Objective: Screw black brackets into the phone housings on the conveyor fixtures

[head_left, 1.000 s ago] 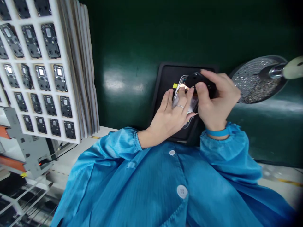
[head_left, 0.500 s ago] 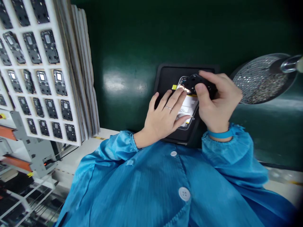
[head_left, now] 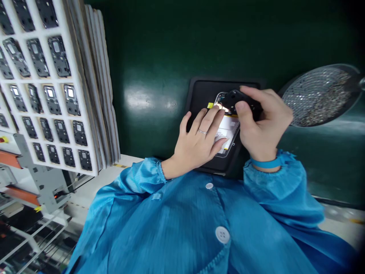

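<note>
An opened phone body with a white battery label lies in a black holder tray on the green bench. My left hand rests flat on the phone's left side, fingers stretched out and a ring on one finger. My right hand is closed round a small black part, which it presses onto the phone's top end. A yellow tab shows beside the phone's upper left corner.
A stack of white foam trays full of several small black camera parts stands at the left. A round dish of tiny screws sits at the right. A metal frame and wire racks lie lower left.
The phone body, tilted up in my hands a second ago, now lies flat in the holder. My left hand spread out on it. The white-handled tool at the right left the view.
</note>
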The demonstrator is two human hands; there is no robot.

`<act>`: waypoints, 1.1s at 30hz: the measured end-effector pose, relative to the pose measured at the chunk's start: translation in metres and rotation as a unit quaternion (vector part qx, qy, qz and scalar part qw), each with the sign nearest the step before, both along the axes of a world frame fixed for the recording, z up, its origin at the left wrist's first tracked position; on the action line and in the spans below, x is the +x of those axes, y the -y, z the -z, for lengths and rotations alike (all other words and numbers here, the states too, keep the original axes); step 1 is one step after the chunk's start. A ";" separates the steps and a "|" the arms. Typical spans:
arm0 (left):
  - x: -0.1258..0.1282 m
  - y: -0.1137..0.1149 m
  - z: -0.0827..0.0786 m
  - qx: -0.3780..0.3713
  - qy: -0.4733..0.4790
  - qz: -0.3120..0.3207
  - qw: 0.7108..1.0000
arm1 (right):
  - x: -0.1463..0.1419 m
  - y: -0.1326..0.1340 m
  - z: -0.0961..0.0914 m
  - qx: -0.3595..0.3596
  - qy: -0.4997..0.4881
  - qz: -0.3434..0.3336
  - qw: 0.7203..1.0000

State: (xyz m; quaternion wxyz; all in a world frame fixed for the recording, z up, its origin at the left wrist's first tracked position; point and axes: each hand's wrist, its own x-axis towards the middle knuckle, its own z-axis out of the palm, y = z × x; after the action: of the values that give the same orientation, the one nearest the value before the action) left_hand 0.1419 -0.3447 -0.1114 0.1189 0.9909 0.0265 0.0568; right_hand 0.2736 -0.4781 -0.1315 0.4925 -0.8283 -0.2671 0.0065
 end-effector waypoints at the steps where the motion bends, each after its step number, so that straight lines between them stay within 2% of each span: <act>1: 0.000 0.000 0.000 0.000 0.000 0.003 1.000 | 0.000 0.000 0.000 0.000 0.000 -0.001 1.000; 14: -0.001 0.003 0.003 -0.021 -0.020 0.040 0.999 | -0.002 0.000 -0.002 0.004 -0.019 0.005 1.000; 19: 0.005 0.005 0.006 -0.025 -0.007 0.082 0.996 | -0.002 0.002 0.001 0.009 -0.021 0.014 1.000; 26: 0.002 -0.007 0.002 -0.004 -0.004 0.078 0.997 | -0.002 0.000 0.003 0.022 -0.035 0.017 0.999; 30: -0.010 -0.020 -0.005 -0.055 -0.020 0.079 0.995 | -0.003 0.000 0.004 0.045 -0.087 0.034 0.995; 33: -0.008 -0.028 -0.011 -0.105 -0.024 0.066 0.992 | -0.003 0.001 0.002 0.044 -0.110 0.035 0.992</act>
State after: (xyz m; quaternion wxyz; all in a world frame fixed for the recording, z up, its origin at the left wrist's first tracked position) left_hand 0.1335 -0.3170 -0.1005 0.2247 0.9737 -0.0305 0.0223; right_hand 0.2701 -0.4789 -0.1331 0.5545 -0.8090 -0.1825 0.0690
